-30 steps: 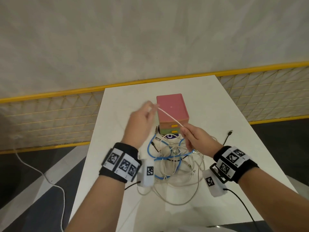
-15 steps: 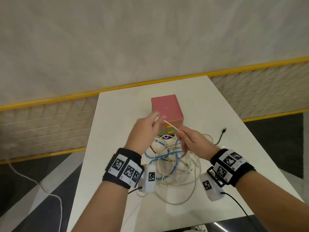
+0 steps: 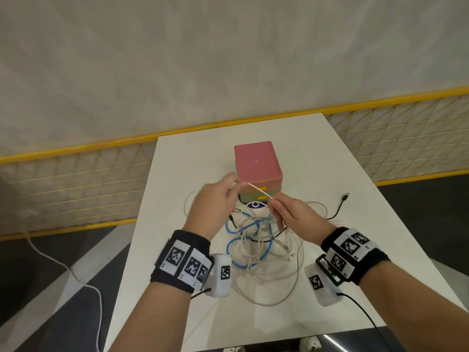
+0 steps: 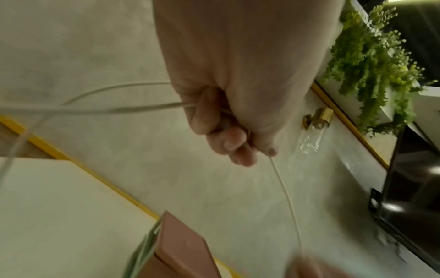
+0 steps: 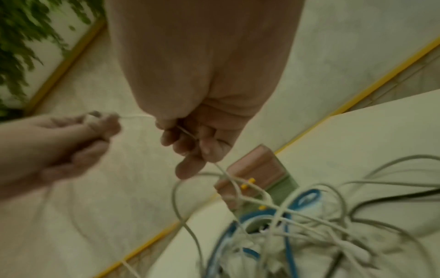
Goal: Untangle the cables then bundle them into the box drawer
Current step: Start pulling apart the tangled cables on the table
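Note:
A tangle of white, blue and black cables (image 3: 258,240) lies on the white table (image 3: 330,158) in front of a small drawer box (image 3: 256,163) with a pink top and green lower drawers. Both hands are raised above the tangle. My left hand (image 3: 218,199) grips a thin white cable (image 3: 260,191) in curled fingers (image 4: 228,135). My right hand (image 3: 289,214) pinches the same white cable (image 5: 188,133) a short way along. The stretch between the hands is taut, in front of the box. The rest of the white cable (image 5: 223,173) drops into the tangle.
A black cable with a plug (image 3: 344,197) trails to the right on the table. A yellow-railed mesh fence (image 3: 76,179) runs behind the table. A white cord (image 3: 63,265) lies on the dark floor at left. Green plants (image 4: 371,62) hang on the wall.
The hands have come closer together, so the taut stretch of white cable between them is shorter. The head view has shifted slightly.

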`<action>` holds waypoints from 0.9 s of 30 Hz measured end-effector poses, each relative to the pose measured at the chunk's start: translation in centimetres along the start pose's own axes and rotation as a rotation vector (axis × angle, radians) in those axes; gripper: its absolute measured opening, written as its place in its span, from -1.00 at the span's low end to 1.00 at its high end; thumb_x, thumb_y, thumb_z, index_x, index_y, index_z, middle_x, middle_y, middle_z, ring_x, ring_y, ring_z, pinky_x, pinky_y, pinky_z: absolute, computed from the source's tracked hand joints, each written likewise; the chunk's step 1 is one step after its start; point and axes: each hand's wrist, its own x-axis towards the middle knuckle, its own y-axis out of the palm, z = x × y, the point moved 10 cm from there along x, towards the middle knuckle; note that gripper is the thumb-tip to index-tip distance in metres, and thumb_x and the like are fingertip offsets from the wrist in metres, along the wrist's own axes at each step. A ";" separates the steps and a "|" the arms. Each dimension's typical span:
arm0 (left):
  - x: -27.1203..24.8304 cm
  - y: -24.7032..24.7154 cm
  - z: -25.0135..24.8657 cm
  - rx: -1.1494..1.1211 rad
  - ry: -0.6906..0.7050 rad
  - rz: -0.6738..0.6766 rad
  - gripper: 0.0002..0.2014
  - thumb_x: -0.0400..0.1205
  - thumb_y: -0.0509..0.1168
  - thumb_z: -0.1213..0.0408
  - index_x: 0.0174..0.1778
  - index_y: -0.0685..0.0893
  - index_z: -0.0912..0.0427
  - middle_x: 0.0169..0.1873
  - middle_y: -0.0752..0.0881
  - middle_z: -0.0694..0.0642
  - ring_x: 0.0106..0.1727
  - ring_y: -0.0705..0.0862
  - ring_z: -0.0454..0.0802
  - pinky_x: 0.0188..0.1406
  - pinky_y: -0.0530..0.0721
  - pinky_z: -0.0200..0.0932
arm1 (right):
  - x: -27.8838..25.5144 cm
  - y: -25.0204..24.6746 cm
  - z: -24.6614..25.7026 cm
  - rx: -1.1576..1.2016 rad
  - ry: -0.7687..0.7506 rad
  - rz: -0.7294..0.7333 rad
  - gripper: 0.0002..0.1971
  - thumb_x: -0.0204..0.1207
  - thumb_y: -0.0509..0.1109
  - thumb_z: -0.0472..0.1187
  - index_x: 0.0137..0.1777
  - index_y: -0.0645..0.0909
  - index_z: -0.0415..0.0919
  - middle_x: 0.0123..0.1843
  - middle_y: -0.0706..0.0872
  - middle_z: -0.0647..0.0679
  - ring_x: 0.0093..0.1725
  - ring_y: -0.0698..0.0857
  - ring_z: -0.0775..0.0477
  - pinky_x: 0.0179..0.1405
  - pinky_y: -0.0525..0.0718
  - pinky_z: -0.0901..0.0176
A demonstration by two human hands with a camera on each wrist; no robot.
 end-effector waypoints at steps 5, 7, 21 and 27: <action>-0.2 -1.4 0.9 -0.100 -0.032 -0.019 -0.82 0.74 0.17 0.01 0.21 0.57 -0.14 -0.51 0.75 0.05 -0.61 0.56 -0.30 -0.43 0.52 -0.23 | -0.6 0.8 -1.4 -0.079 0.028 0.014 -0.72 0.74 0.02 -0.11 -0.19 0.43 -0.12 -0.42 0.62 -0.14 -0.40 0.65 -0.02 -0.18 0.59 0.22; -0.5 1.8 -0.4 -0.094 -0.002 0.137 -0.75 0.72 0.18 -0.05 0.30 0.56 -0.22 -0.50 0.76 0.03 -0.59 0.58 -0.30 -0.40 0.54 -0.25 | -0.3 0.8 -0.3 -0.067 -0.002 0.011 -0.72 0.73 0.03 -0.12 -0.17 0.45 -0.16 -0.40 0.60 -0.12 -0.42 0.63 0.05 -0.24 0.54 0.36; 0.0 3.7 -0.7 -0.035 0.012 0.171 -0.84 0.75 0.16 0.04 -0.02 0.63 -0.06 -0.53 0.73 0.07 -0.51 0.63 -0.07 -0.36 0.61 -0.14 | 1.1 0.7 0.5 0.016 -0.020 0.010 -0.76 0.73 0.07 -0.22 -0.12 0.50 -0.23 -0.31 0.61 0.01 -0.43 0.61 0.06 -0.29 0.59 0.30; 0.4 -0.2 1.2 0.011 0.007 -0.013 -0.81 0.74 0.17 0.06 -0.13 0.60 -0.02 -0.56 0.67 0.07 -0.46 0.64 0.05 -0.27 0.69 0.07 | 1.3 1.4 -1.5 -0.152 0.034 0.132 -0.78 0.71 0.13 -0.24 -0.05 0.60 -0.22 -0.06 0.54 0.06 -0.37 0.64 0.12 -0.27 0.51 0.54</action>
